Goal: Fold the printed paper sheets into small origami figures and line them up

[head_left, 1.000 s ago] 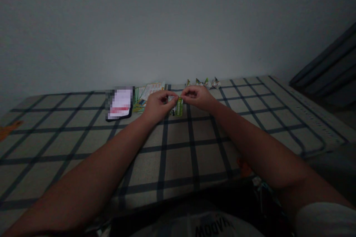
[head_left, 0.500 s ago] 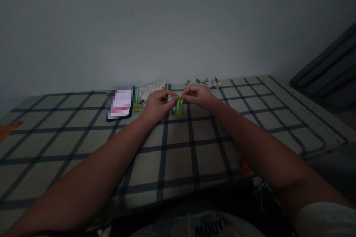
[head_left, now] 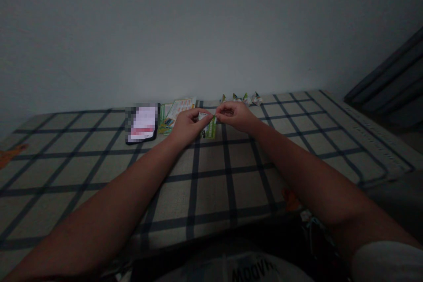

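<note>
Between both hands is a small piece of printed green-and-white paper (head_left: pixel 209 130), its lower part hanging toward me. My left hand (head_left: pixel 190 124) pinches its upper left side between thumb and fingers. The fingertips of my right hand (head_left: pixel 235 114) are closed at its upper right corner. Fingers hide the paper's top edge. Behind my right hand, several small folded paper pieces (head_left: pixel 256 98) with pointed tips stand in a row near the wall. Left of my left hand lie flat printed sheets (head_left: pixel 181 105), green and white, partly overlapping.
A phone (head_left: pixel 142 123) with a lit, blurred screen lies left of the sheets. The checked cloth (head_left: pixel 211 185) covers the surface, which meets a plain wall (head_left: pixel 211 31) at the back. A dark ridged object (head_left: pixel 393 79) is at the far right.
The paper has shifted and turned slightly between my fingers, and my fingertips have moved a little at its top edge. Everything else stays in place.
</note>
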`<action>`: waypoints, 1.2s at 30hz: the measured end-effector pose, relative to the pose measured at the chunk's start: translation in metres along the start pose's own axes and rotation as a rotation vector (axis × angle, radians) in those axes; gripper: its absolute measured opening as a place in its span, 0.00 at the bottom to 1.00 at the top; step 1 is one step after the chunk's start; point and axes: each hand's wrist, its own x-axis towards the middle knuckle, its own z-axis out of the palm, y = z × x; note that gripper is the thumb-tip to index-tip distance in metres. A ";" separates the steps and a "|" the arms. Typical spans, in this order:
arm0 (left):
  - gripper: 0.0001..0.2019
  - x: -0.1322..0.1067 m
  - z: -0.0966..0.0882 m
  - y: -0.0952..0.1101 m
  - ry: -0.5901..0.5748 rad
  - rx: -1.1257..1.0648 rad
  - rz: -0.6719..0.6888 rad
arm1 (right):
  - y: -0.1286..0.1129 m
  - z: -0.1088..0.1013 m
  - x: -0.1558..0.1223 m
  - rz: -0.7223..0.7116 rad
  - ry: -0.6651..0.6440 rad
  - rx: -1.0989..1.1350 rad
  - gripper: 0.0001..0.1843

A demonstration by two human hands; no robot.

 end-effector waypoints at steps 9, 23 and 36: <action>0.15 0.000 -0.001 0.001 0.077 -0.048 -0.010 | 0.007 0.004 0.000 0.004 0.003 -0.008 0.18; 0.19 0.005 -0.002 -0.008 -0.010 -0.114 -0.096 | 0.005 -0.007 0.003 0.050 0.181 0.090 0.14; 0.19 0.006 -0.003 -0.006 0.081 -0.162 -0.109 | 0.003 -0.001 0.004 0.204 0.148 0.321 0.21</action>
